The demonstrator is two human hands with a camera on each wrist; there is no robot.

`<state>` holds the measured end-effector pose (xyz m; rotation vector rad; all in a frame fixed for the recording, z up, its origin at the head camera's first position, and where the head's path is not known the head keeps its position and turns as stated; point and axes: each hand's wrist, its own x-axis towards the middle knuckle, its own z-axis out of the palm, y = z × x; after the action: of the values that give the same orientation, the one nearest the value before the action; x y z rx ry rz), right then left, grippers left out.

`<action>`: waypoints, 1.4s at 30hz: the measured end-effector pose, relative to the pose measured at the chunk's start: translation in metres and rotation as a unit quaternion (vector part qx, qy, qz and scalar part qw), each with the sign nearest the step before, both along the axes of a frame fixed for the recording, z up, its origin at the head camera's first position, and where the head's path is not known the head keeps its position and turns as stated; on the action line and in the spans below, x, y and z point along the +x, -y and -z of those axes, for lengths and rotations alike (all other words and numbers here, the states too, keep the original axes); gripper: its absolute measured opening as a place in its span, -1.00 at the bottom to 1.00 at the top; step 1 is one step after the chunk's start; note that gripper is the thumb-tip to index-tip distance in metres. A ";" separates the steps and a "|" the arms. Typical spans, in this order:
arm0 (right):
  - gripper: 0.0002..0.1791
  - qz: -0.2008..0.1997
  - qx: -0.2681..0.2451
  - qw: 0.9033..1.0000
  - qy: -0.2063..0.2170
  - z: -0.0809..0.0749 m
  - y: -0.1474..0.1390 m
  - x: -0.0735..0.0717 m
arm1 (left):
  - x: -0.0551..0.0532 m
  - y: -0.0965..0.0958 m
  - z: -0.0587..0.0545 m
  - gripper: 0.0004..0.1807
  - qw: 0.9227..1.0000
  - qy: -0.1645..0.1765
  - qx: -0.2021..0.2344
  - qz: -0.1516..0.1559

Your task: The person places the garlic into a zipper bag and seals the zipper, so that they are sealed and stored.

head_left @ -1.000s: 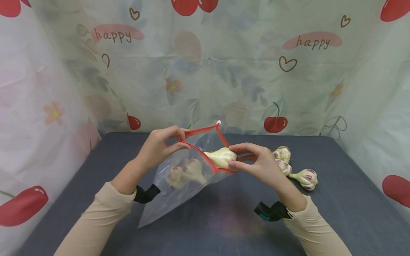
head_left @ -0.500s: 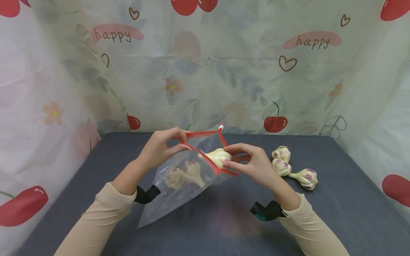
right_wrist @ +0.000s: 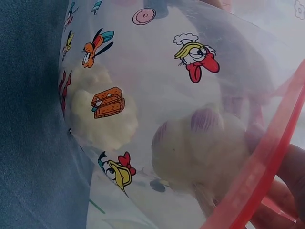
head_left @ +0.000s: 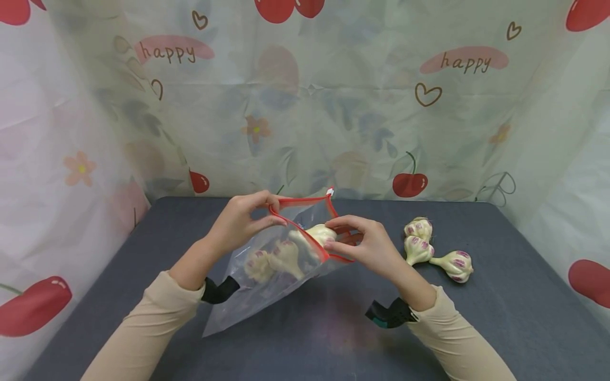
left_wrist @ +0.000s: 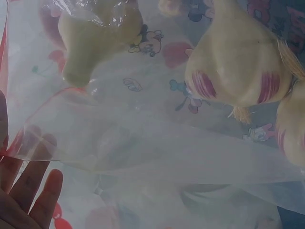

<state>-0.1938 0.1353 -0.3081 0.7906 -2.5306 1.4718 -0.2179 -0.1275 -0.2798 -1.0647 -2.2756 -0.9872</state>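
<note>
A see-through zip bag (head_left: pixel 248 312) with a red zip rim hangs tilted, its mouth facing right. My left hand (head_left: pixel 236 221) pinches the left part of that rim between thumb and fingers. In the mouth, my right hand (head_left: pixel 369 243) holds a pale garlic bulb (head_left: pixel 323 233) by its rounded end, fingertips inside the rim. Two more garlic bulbs, one left (head_left: pixel 258 266) and one right (head_left: pixel 286 258), lie inside the bag. Purple-marked garlic (left_wrist: pixel 238 62) shows through the plastic in the left wrist view. Cartoon prints cover the bag (right_wrist: pixel 147 62) in the right wrist view.
Three garlic bulbs lie on the dark table (head_left: pixel 505 317) at the right: a back one (head_left: pixel 419 228), a middle one (head_left: pixel 418 250) and a front one (head_left: pixel 456 266). A printed curtain (head_left: pixel 305 127) encloses the table's back and sides.
My right hand has moved left, pushing the garlic bulb deeper through the bag's mouth. The bag's rim has sunk slightly at the zip end. My left hand has barely shifted.
</note>
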 end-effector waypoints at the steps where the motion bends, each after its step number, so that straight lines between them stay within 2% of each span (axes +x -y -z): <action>1: -0.63 -0.002 0.000 1.000 0.001 0.000 0.001 0.000 | 0.000 0.000 0.000 -0.73 1.000 -0.001 -0.001 -0.001; 7: -0.63 0.001 0.013 1.000 -0.007 0.000 0.001 0.002 | -0.001 0.001 0.001 -0.72 1.000 -0.011 -0.003 0.001; 12: -0.65 0.007 0.003 1.000 -0.015 -0.002 -0.007 0.003 | -0.001 0.004 0.004 -0.73 1.000 -0.011 -0.004 -0.002; 19: -0.72 0.029 0.002 0.999 -0.028 -0.001 -0.027 0.004 | -0.001 0.004 0.004 -0.72 1.000 -0.012 -0.004 -0.010; 27: -0.73 0.064 0.023 0.997 -0.040 0.002 -0.050 0.004 | 0.000 0.006 0.007 -0.72 1.000 -0.001 -0.007 -0.014; 34: -0.75 0.084 0.027 0.994 -0.067 0.002 -0.070 0.005 | -0.001 0.007 0.007 -0.72 1.000 -0.002 -0.007 -0.022; 42: -0.71 0.121 0.042 0.991 -0.039 0.008 -0.094 0.004 | -0.002 0.007 0.008 -0.72 1.000 0.007 -0.009 -0.025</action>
<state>-0.1900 0.2293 -0.3158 0.5162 -2.5368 1.2424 -0.2198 -0.1350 -0.2883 -1.0054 -2.3151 -0.9584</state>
